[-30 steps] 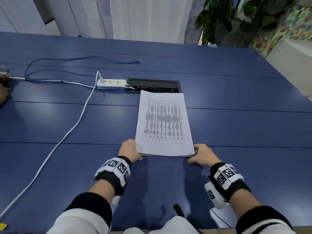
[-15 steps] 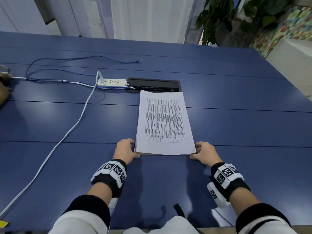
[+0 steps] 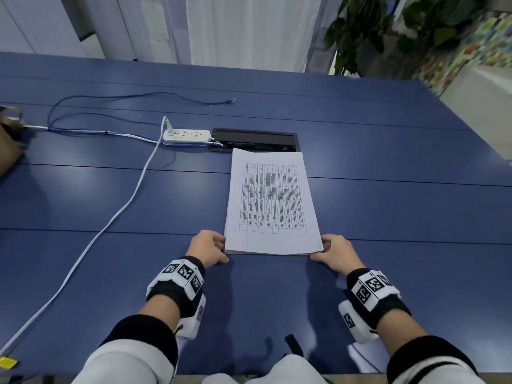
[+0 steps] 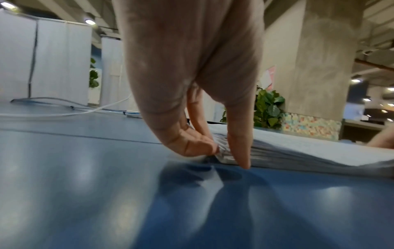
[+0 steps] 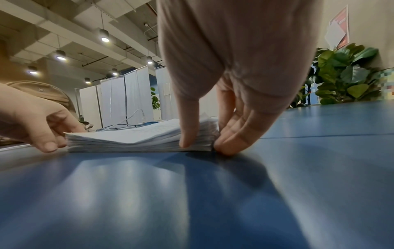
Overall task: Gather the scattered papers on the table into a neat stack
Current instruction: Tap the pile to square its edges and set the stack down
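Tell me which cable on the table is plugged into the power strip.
The white cable: its plug sits in the power strip and it runs toward the near left edge. The thin blue cable ends loose on the table.

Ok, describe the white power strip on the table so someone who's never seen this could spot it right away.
Start at the big blue table and find the black rectangular cable hatch sunk into its middle, just beyond the paper stack. The power strip lies flat immediately left of that hatch. It is the only white block there, with a plug in its left end and white and blue cables trailing from it.
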Demonstrator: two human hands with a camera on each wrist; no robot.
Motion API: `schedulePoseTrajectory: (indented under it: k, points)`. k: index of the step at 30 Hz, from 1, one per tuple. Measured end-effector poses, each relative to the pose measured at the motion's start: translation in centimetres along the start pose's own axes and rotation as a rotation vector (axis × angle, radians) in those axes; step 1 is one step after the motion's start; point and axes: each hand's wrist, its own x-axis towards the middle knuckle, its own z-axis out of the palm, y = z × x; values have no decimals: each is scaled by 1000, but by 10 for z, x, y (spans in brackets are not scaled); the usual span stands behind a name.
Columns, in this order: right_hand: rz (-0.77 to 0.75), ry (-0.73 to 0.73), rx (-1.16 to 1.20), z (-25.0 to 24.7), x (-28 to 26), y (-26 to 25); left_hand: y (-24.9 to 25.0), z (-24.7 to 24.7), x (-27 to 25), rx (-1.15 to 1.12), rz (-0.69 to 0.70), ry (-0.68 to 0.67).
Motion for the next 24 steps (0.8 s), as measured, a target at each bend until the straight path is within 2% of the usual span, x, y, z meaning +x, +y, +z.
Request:
schedulePoseTrajectory:
  k: [5,12,17,22,24]
  points:
    - [8,1,20,2,1,2,2,-3,7,-133,-76,-58]
    - [3,23,20,4,3,3,12,-5,14,-365,-254,-112]
    - [3,27,63,5,1,4,21,-6,14,-375,-266,-155]
    - [23,38,95,6,1,7,24,-8,12,-502,-331,-181]
    - [25,42,90,6,1,7,26,-7,13,-474,-318,-170]
